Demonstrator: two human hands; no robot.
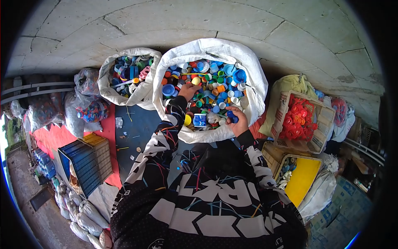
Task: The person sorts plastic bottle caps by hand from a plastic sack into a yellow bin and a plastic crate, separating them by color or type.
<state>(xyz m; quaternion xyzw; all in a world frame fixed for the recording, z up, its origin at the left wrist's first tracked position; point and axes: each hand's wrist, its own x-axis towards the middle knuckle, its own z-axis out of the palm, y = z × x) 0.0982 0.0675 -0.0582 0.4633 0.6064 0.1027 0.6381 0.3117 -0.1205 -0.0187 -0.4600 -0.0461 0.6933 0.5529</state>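
A large white woven sack (253,70) with a rolled rim stands open in front of me, filled with mixed plastic bottle caps (215,93). My left hand (189,91) reaches in at the left, fingers drawn together among the caps. A pale yellow cap (195,81) lies right at its fingertips; whether it is gripped I cannot make out. Over the near right rim, my right hand (239,121) is closed on a blue bottle cap (232,117). Close by, a blue-and-white box-like piece (200,120) and a yellow cap (188,120) lie near the front rim.
A smaller white sack (105,81) of plastic pieces adjoins on the left. At right, a tilted crate (282,120) holds red plastic parts (297,118). A dark blue crate (85,166) stands at left, with stuffed bags (89,110) behind it. The wall (186,25) rises behind the sacks.
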